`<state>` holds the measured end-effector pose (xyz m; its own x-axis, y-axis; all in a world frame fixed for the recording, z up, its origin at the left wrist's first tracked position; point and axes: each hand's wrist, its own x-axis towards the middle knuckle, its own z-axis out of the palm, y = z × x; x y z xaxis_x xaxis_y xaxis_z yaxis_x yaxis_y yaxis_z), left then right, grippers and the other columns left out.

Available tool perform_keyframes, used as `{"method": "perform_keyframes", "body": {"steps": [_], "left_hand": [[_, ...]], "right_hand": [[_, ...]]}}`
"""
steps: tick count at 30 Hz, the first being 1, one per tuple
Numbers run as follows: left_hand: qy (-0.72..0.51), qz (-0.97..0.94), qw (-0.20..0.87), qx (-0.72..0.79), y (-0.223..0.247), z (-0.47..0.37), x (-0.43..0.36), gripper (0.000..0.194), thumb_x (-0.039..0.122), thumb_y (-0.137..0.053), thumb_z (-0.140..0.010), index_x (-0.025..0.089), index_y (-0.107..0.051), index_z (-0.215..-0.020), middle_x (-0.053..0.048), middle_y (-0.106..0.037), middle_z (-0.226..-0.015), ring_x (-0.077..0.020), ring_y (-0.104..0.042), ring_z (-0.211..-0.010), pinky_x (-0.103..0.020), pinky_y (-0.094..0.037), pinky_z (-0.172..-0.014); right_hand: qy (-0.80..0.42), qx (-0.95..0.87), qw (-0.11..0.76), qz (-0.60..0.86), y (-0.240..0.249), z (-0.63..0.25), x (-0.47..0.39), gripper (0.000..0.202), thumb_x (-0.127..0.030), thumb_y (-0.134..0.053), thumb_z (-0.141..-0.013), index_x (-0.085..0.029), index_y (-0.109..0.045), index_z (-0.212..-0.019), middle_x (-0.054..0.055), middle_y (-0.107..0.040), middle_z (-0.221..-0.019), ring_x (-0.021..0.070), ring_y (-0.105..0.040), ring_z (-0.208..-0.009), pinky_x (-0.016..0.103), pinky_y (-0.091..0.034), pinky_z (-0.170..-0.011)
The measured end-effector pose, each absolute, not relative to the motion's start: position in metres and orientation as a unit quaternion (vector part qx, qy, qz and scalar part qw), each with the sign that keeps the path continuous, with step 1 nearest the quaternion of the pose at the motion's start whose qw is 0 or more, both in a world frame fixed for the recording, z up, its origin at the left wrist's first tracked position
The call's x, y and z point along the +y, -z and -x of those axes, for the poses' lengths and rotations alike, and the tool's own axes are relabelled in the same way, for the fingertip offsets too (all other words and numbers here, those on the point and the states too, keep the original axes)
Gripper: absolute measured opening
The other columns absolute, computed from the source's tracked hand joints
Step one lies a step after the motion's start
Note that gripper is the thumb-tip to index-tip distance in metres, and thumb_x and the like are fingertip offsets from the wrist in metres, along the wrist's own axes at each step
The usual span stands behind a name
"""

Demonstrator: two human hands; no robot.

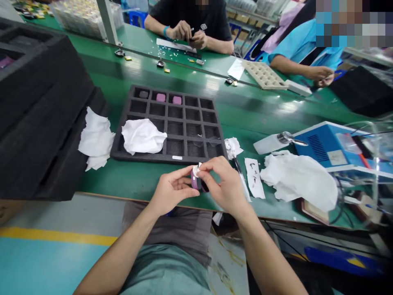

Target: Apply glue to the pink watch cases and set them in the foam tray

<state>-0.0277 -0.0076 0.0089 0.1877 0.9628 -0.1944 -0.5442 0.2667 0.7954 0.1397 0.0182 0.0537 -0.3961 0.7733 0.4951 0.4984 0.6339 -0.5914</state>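
Lengthwise, purple case [194,181] near-upright between both hands [172,189] [226,186].

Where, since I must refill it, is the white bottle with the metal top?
In the head view, the bottle is on the right of the table, between the black tray and the blue device, just beyond the large white cloth.

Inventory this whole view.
Bench: one, green, centre
Foam stack: one, black, left
Foam tray: one, black, centre
Tray blocks: two purple, one dark, back row
Cloths: four, white, on tray, left, right
Strip: one, white, right
Bottle: one, white, right
Machine: one, blue, right
Moulded tray: one, beige, far side
Parts: several, black and yellow, across
Workers: two, dark and blue shirts, opposite
Case: one, purple, left grip
Scrap: one, white, right grip
Left hand: one, bare, front
Right hand: one, bare, front
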Motion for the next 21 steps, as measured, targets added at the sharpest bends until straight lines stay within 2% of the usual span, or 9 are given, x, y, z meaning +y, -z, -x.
{"method": "perform_keyframes", "body": {"steps": [8,11,16,21], "left_hand": [[-0.533,-0.319,0.71,0.332,-0.006,0.028,-0.007,0.063,0.008,-0.097,-0.056,0.022,-0.082,-0.116,-0.004,-0.08,-0.093,-0.0143,-0.073,-0.079,-0.026,-0.061,-0.074],[-0.532,-0.319,0.714,0.323,-0.005,0.026,-0.006,0.061,0.009,-0.096,-0.059,0.022,-0.082,-0.117,-0.003,-0.078,-0.091,-0.0156,-0.073,-0.079,-0.028,-0.062,-0.075],[-0.543,-0.337,0.698,0.323,-0.001,0.025,-0.008,0.058,0.009,-0.097,-0.056,0.022,-0.083,-0.11,-0.004,-0.078,-0.095,-0.0156,-0.072,-0.078,-0.03,-0.062,-0.075],[-0.531,-0.32,0.72,0.314,-0.003,0.027,-0.008,0.061,0.01,-0.096,-0.06,0.022,-0.081,-0.117,-0.003,-0.079,-0.09,-0.0165,-0.073,-0.078,-0.031,-0.063,-0.076]], "right_hand": [[-0.246,-0.833,0.325,0.376,-0.068,-0.152,0.017,0.008,-0.016,-0.066,-0.096,-0.024,-0.067,-0.095,0.001,-0.072,-0.087,0.0165,-0.062,-0.082,0.034,-0.05,-0.076],[-0.275,-0.839,0.278,0.379,-0.071,-0.152,0.02,0.008,-0.017,-0.064,-0.097,-0.024,-0.068,-0.094,0.001,-0.072,-0.088,0.0171,-0.064,-0.084,0.034,-0.052,-0.076],[-0.253,-0.837,0.272,0.403,-0.074,-0.151,0.028,0.009,-0.016,-0.066,-0.095,-0.023,-0.065,-0.09,0.001,-0.069,-0.083,0.0175,-0.063,-0.079,0.034,-0.051,-0.072],[-0.244,-0.866,0.252,0.357,-0.078,-0.15,0.027,0.01,-0.016,-0.061,-0.098,-0.024,-0.065,-0.092,0.003,-0.071,-0.087,0.0188,-0.062,-0.083,0.035,-0.051,-0.075]]}}
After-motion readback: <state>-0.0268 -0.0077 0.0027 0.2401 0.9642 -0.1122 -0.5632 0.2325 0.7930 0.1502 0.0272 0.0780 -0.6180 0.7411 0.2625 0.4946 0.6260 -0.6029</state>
